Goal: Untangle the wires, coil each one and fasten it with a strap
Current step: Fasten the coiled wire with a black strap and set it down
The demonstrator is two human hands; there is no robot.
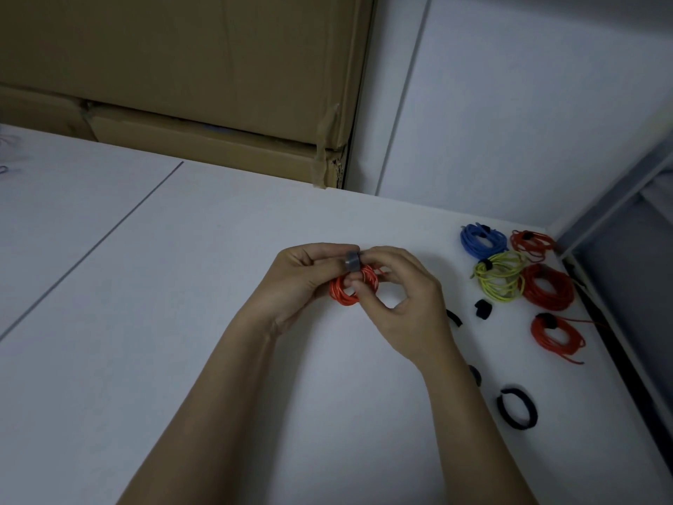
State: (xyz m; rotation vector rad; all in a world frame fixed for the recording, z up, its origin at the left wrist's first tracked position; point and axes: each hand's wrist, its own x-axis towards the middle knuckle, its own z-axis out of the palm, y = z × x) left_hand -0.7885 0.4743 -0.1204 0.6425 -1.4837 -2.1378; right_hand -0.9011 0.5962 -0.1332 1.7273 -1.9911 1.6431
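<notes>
A: Centre of the frame, I've got both hands on the red coil [344, 290]. It's a small tight ring of orange-red wire, many turns, glossy, with pale glints along the strands, held just above the table [218, 322].

B: How's the grip?

A: Left hand [302, 282] is curled round the coil's left side, fingers wrapped in from behind. Right hand [397, 293] is curled too, thumb and fingertips pinching at the top right of the coil. Between the two sets of fingertips sits the strap [352, 263], a short dark grey band looped over the top of the ring. Both hands touch it; whether it's fully closed I can't tell, the fingers cover the ends.

B: What else is on the table?

A: At the right of the frame, finished bundles close together. A blue coil [480, 242] at the top, a thin red coil [533, 243] just beside it to the right, a yellow-green coil [499, 275] below them, each with a dark strap round it. A thick red coil [548, 287] touches the yellow-green one's right side. Lower down, apart from those, another red coil [555, 335] with loose ends trailing.

B: Spare straps?

A: Black ones, lower right: an open loop [516, 408], a small folded piece [482, 308], and another [454, 318] partly behind my right wrist. Cardboard boxes [182, 85] fill the upper left.
</notes>
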